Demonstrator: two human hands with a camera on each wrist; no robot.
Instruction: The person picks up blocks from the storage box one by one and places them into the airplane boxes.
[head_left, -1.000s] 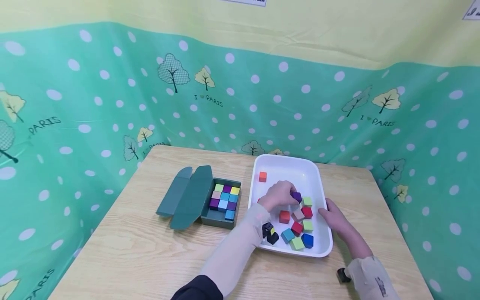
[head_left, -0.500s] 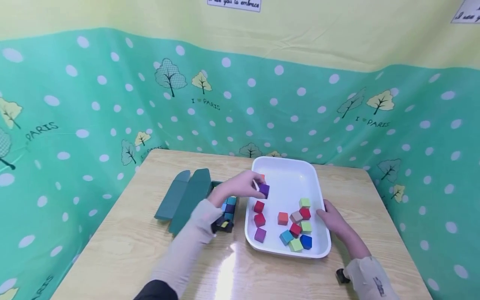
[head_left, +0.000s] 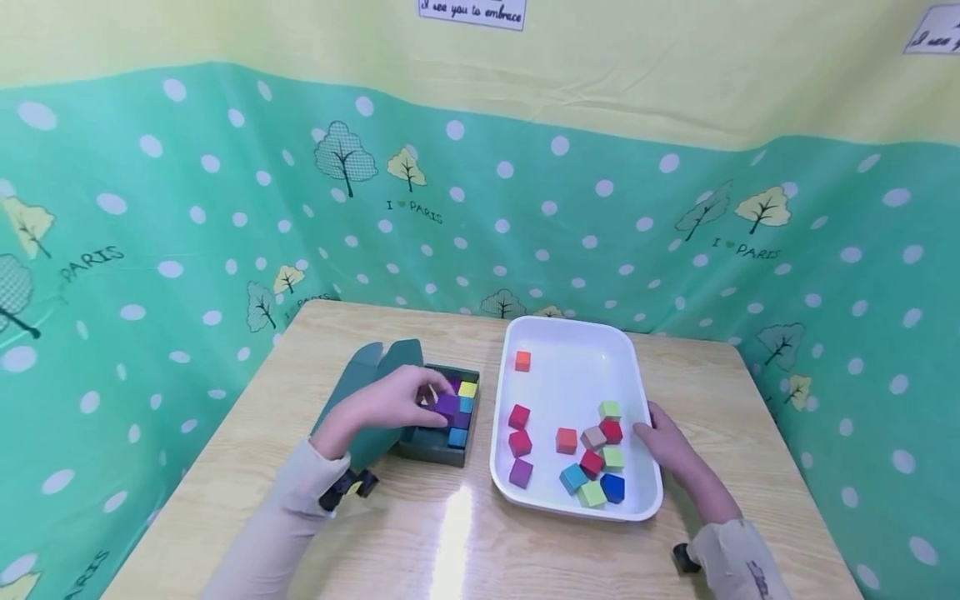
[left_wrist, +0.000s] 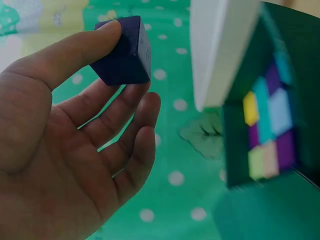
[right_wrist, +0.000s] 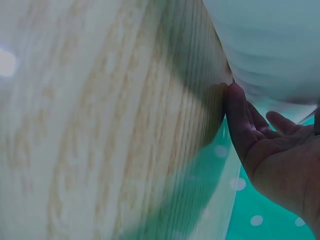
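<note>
Thumb and fingertips of my left hand (head_left: 393, 403) pinch a purple cube (head_left: 447, 406) over the dark green box (head_left: 433, 454), whose flap lid lies open to the left. In the left wrist view the cube (left_wrist: 125, 55) looks dark, held by my left hand (left_wrist: 75, 135) with the other fingers loosely bent; rows of coloured cubes show in the box (left_wrist: 235, 145). On the right rim of the white tray (head_left: 562, 507), my right hand (head_left: 678, 446) grips with the thumb over the edge. The right wrist view shows my right hand (right_wrist: 280, 155) against the tray's side (right_wrist: 280, 55).
Inside the tray lie several loose cubes, among them an orange cube (head_left: 522, 361) near the back left, a purple cube (head_left: 521, 473) at the front left and a blue cube (head_left: 612, 487). A patterned cloth (head_left: 480, 208) hangs behind the wooden table (head_left: 390, 533).
My left hand has carried the purple cube left, out of the tray's right part and across to above the green box. My right hand has stayed at the tray's rim.
</note>
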